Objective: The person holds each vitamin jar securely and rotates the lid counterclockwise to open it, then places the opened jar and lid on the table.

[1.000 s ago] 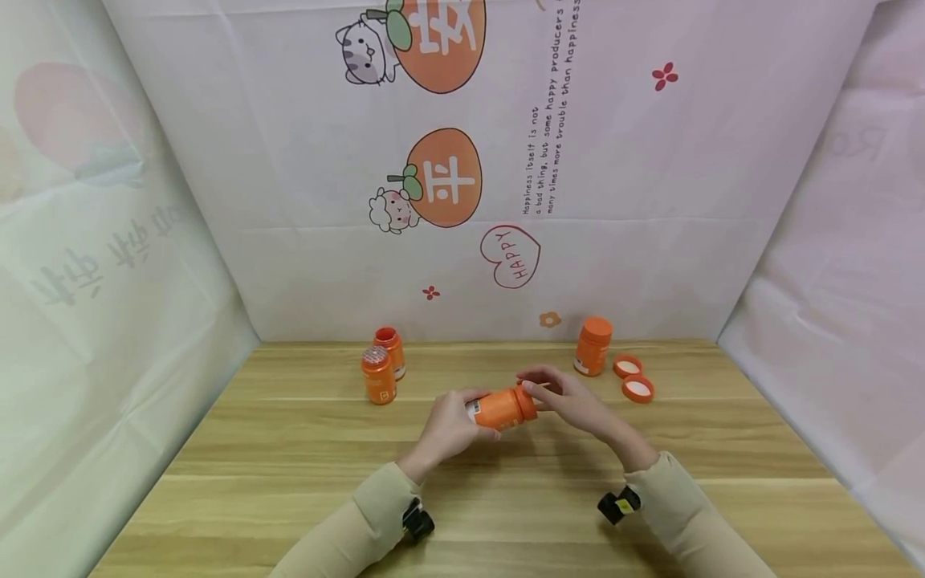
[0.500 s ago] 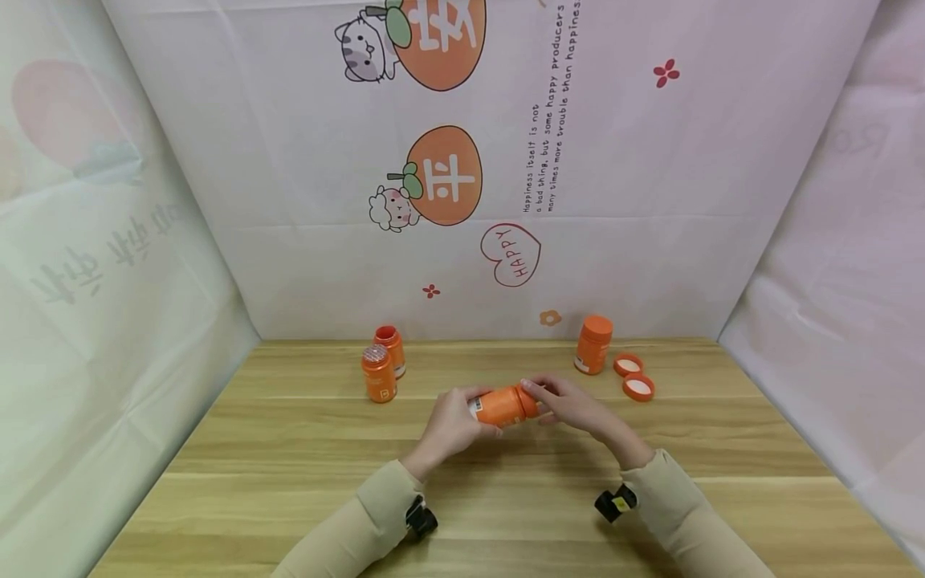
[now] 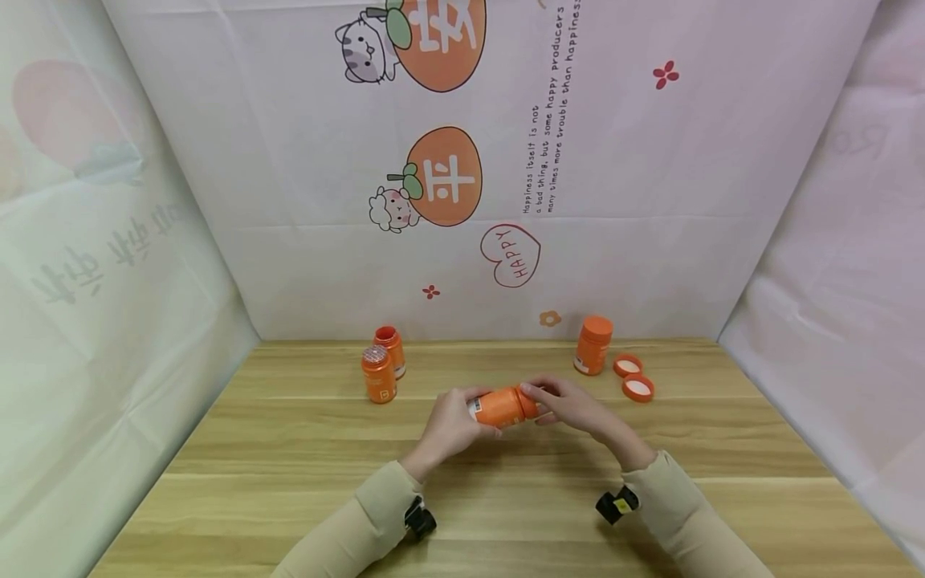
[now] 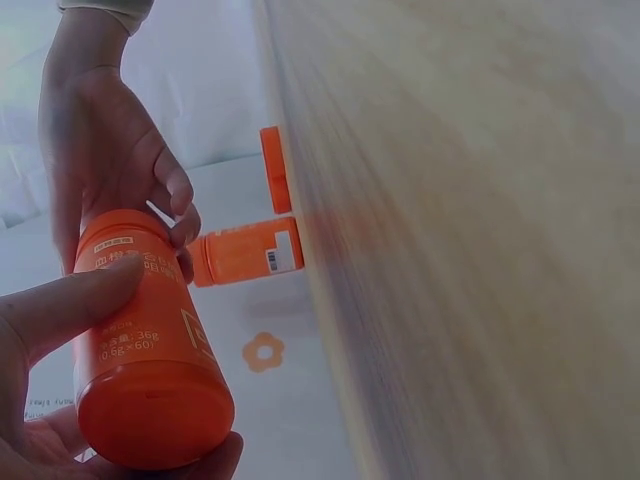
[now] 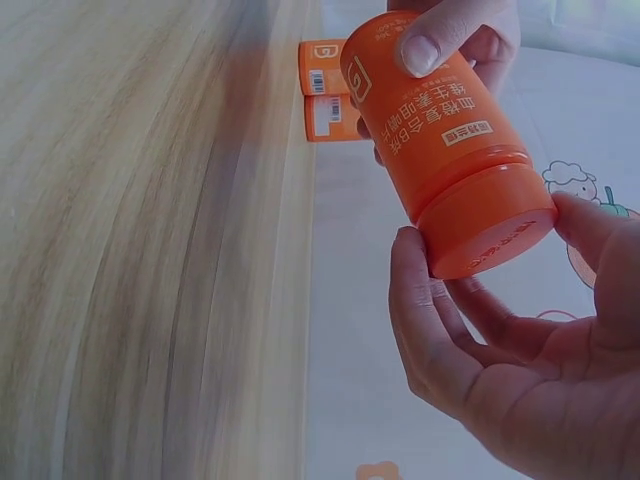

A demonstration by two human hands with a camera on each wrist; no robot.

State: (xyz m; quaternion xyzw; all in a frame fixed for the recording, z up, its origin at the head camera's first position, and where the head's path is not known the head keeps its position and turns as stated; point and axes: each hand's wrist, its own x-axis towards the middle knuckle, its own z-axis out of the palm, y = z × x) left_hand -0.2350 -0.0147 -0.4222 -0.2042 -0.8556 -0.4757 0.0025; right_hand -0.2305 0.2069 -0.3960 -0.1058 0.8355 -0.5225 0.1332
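Note:
An orange pill bottle [image 3: 500,409] is held tilted on its side above the table, its capped end toward the right. My left hand [image 3: 451,425] grips the bottle's body, thumb on one side and fingers around the other. At the other end, my right hand [image 3: 571,401] pinches the orange cap [image 5: 487,222] between thumb and fingertips. In the right wrist view the cap sits on the bottle's neck, with a thin gap line above its edge. The left wrist view shows the bottle's base and printed label close up.
Two uncapped orange bottles stand at the back left, one with a silvery seal [image 3: 379,376], the other with an open mouth [image 3: 388,337]. A capped bottle [image 3: 593,347] stands back right, beside two upturned caps [image 3: 638,388]. A white printed sheet [image 3: 325,273] hangs behind the table.
The right hand's fingers have shifted slightly around the cap. The bottle and left hand have moved only a little to the right.

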